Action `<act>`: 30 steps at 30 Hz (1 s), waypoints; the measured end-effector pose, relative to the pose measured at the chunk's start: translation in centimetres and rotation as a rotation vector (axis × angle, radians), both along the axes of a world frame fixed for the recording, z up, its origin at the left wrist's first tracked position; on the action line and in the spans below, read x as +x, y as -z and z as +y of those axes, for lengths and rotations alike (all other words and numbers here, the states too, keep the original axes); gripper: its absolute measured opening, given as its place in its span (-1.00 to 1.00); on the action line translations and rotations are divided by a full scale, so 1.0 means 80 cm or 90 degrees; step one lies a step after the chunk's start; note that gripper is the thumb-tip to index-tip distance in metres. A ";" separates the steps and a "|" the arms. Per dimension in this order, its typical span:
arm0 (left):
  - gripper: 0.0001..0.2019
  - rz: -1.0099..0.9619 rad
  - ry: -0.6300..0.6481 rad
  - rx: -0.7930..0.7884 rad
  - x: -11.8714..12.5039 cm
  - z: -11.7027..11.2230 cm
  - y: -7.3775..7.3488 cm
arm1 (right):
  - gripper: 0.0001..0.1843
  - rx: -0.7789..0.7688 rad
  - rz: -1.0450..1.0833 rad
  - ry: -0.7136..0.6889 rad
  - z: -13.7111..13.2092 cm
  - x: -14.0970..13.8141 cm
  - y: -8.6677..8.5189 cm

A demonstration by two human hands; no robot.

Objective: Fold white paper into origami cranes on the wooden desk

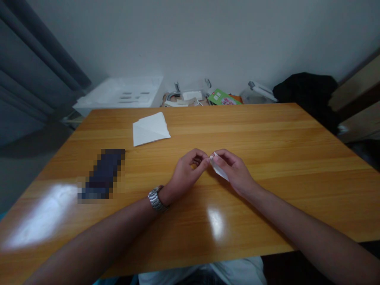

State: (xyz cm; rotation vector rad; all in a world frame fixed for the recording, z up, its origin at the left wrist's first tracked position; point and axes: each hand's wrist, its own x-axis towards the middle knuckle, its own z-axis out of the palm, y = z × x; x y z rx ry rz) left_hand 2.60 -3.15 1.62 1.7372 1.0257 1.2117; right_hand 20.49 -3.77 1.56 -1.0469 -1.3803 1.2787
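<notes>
No legible text. The green packet (221,97) behind the table (282,134) carries print too small to read. The dark object (102,174) is blurred out. The folded paper (219,169) shows blank.

Silver metal-link wristwatch (156,199) just behind the left grip (187,172), both forearms bare, pale grey garment (237,273) at the lap

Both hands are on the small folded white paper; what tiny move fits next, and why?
Probably pinch along the tip to sharpen the crease: the left hand and right hand both grip the folded paper at its upper tip, just over the table, so the fold looks unfinished.
</notes>
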 end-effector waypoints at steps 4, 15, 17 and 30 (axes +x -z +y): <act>-0.82 -0.013 -0.003 -0.001 -0.001 0.002 0.000 | -0.71 0.003 -0.008 -0.002 0.000 -0.001 -0.001; -0.84 0.065 -0.019 0.057 -0.002 0.002 -0.002 | -0.79 0.026 -0.004 0.019 0.002 -0.001 0.002; -0.85 0.085 -0.022 0.069 -0.003 0.003 -0.002 | -0.79 0.038 -0.004 0.014 0.002 -0.001 0.001; -0.86 0.048 -0.017 0.030 -0.002 0.002 -0.003 | -0.79 -0.003 0.068 0.001 0.003 0.003 -0.003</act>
